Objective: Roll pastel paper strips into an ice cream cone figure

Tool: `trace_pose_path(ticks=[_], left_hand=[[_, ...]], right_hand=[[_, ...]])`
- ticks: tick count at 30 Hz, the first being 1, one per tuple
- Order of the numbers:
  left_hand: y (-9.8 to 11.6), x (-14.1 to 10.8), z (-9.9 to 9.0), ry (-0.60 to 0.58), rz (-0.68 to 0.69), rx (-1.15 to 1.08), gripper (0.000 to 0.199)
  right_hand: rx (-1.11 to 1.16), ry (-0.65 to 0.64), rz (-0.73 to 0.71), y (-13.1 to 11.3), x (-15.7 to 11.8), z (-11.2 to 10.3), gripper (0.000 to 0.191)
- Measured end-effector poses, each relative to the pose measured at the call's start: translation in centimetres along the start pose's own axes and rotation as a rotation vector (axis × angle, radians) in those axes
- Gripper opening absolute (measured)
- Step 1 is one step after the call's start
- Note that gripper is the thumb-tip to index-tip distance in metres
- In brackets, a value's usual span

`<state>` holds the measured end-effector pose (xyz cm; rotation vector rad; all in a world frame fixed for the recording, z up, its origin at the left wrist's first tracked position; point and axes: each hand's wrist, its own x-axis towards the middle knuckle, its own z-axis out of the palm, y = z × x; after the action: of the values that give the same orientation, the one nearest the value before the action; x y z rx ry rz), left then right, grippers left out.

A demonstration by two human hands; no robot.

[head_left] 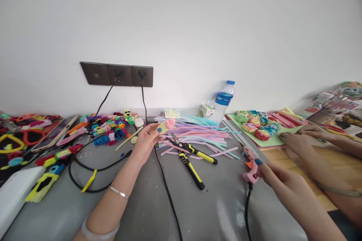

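Near the middle, my left hand (148, 140) pinches a small pink and pale yellow fuzzy piece (166, 125) between its fingers, above the grey table (141, 203). On the right, my right hand (278, 180) has its fingertips at the pink glue gun (250, 173), whose black cord runs down toward the table's front. Whether the fingers grip it or only touch it is hard to tell. Between my hands lie pliers with yellow and black handles (195, 158), beside a pile of pastel pipe cleaners (198, 131).
Colourful fuzzy pieces (110, 130), a phone (55, 133) and looped black cables (82, 165) lie at left. A water bottle (224, 98) and small box (206, 111) stand at the wall. At right, another person's hands (296, 143) are near paper bearing coloured flowers (263, 135).
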<state>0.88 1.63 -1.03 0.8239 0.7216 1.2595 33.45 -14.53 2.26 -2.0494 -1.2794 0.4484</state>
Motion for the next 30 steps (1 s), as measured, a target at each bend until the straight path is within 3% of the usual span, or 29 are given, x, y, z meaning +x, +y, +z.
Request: trace_pose_path(ticks=[2,6,10,14,17,30], left_hand=[[0.2,0.0,0.0,0.023,-0.004,-0.002,0.033],[0.3,0.2,-0.2,0.063,0.008,0.009,0.037],[0.3,0.5,-0.7,0.086,0.033,0.026,0.038],[0.1,0.9,-1.2,0.112,0.054,0.034,0.039],[-0.1,1.1,-1.3,0.142,0.05,0.061,0.039],[-0.7,1.2,-1.7,0.15,0.035,0.131,0.039]], right_hand=[[0.114,0.045,-0.097,-3.6,1.5,1.1,0.047],[0.467,-0.112,-0.352,-10.5,4.8,5.9,0.032],[0.693,-0.268,-0.471,-13.8,8.3,11.9,0.025],[0.861,-0.367,-0.441,-13.6,10.4,16.4,0.025],[0.939,-0.402,-0.406,-12.7,10.7,18.2,0.026],[0.987,-0.471,-0.417,-12.3,10.1,18.9,0.03]])
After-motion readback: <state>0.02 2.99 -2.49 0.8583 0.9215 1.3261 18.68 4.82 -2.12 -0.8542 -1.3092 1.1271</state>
